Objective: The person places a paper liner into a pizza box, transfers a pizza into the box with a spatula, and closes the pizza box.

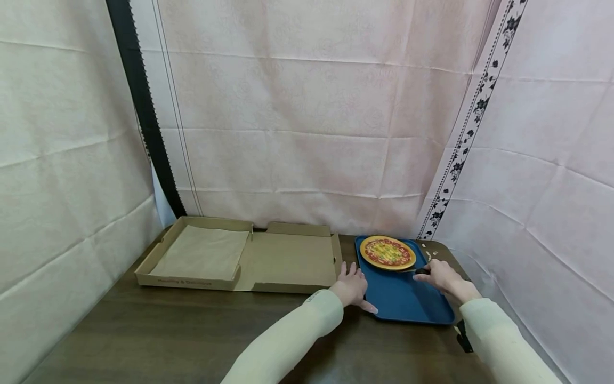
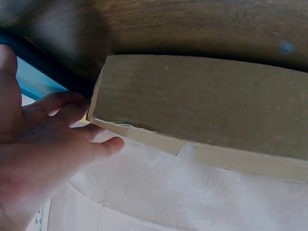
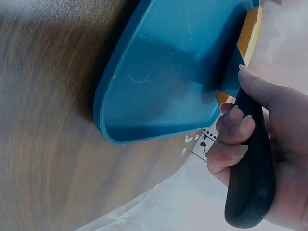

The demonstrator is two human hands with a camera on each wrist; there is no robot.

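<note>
A small round pizza (image 1: 387, 252) with a yellow crust lies on the far part of the blue tray (image 1: 408, 298). My right hand (image 1: 446, 278) grips the black handle (image 3: 250, 163) of a spatula, thumb along its top. The spatula's flat blade (image 3: 232, 74) meets the near edge of the pizza; whether it is under the crust I cannot tell. My left hand (image 1: 352, 288), fingers spread and holding nothing, is at the tray's left edge. In the left wrist view its fingers are beside the corner of the cardboard box lid (image 2: 192, 101); contact is unclear.
An opened cardboard pizza box (image 1: 187, 284) lies left of the tray, with a sheet of paper (image 1: 206, 253) in its base. Brown wooden table (image 1: 168, 330) surrounds them. Pale cloths (image 1: 297, 106) hang behind and at both sides. White flecks (image 1: 428, 255) lie beyond the tray's right side.
</note>
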